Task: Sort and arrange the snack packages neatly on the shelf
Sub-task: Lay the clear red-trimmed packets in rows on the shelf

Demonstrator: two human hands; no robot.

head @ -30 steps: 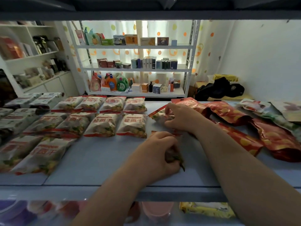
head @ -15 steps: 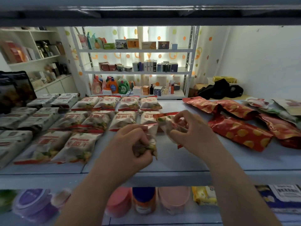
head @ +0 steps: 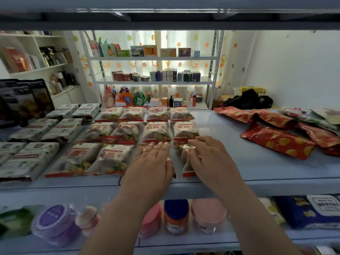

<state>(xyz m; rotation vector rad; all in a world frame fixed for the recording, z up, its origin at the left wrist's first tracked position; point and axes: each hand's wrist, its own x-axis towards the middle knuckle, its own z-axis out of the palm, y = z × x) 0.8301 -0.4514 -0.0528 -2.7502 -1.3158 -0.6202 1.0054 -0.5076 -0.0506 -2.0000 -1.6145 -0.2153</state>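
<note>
Far left of the fingers: grey-white packs [head: 31, 159] in tidy stacks, untouched.

Just left of the left fingers: white snack bags with red lettering [head: 112, 159] lie flat in rows on the shelf [head: 257, 162]. The two rows beyond the fingertips hold four bags each; the near row shows two in the open.

Left hand [head: 152, 162]: palm down, fingers [head: 160, 146] spread and flat, pressing on a third near-row bag, which is almost wholly hidden under the hand. Nothing is gripped, only pushed flat.

Right hand [head: 207, 159]: likewise flat, fingers [head: 198, 142] extended, resting on a fourth bag [head: 185, 162] whose red bottom edge shows near the shelf lip. This bag sits a little crooked (its left edge leans toward the left hand).

Step in hand, as I judge it: seating the last two bags of the near row. The next move likely calls for nudging the right-hand bag square with the bag beyond the fingertips and closing the gap evenly.

Well right of the right fingers: red foil bags [head: 276, 142] lie loose and overlapping, not yet sorted, likely the next lot.
</note>
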